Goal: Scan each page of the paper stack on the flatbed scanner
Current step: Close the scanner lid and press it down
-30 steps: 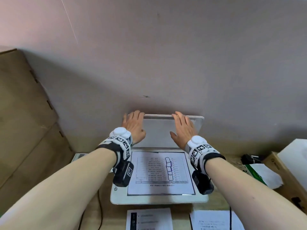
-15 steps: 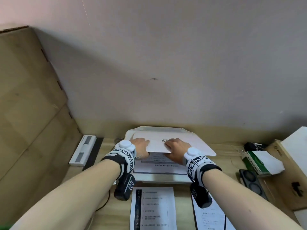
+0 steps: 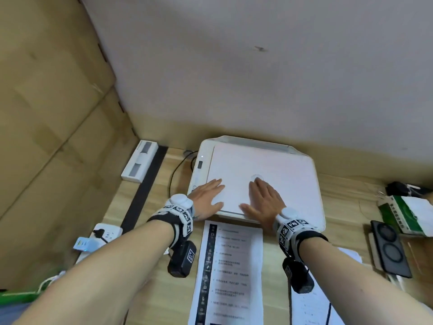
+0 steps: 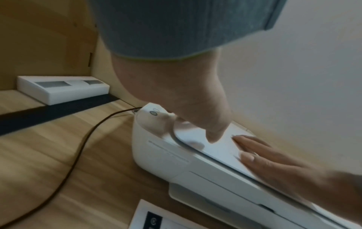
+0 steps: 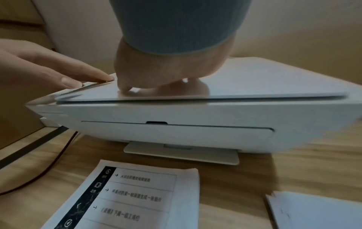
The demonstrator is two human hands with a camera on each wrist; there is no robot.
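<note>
Wooden desk [image 3: 150,287], grey wall [image 3: 257,78], cardboard [image 3: 46,102] left.

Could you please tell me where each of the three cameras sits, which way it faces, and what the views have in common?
Head: worn on the head, looking down at the closed scanner lid; both forearms, left hand and right hand flat on it.
Left wrist: under the left forearm, facing the scanner's left front corner; left palm, right hand's fingers.
Right wrist: low, facing the scanner's front; right palm, left fingertips.
Shared: all show the lid and the printed sheet on the desk.
</note>
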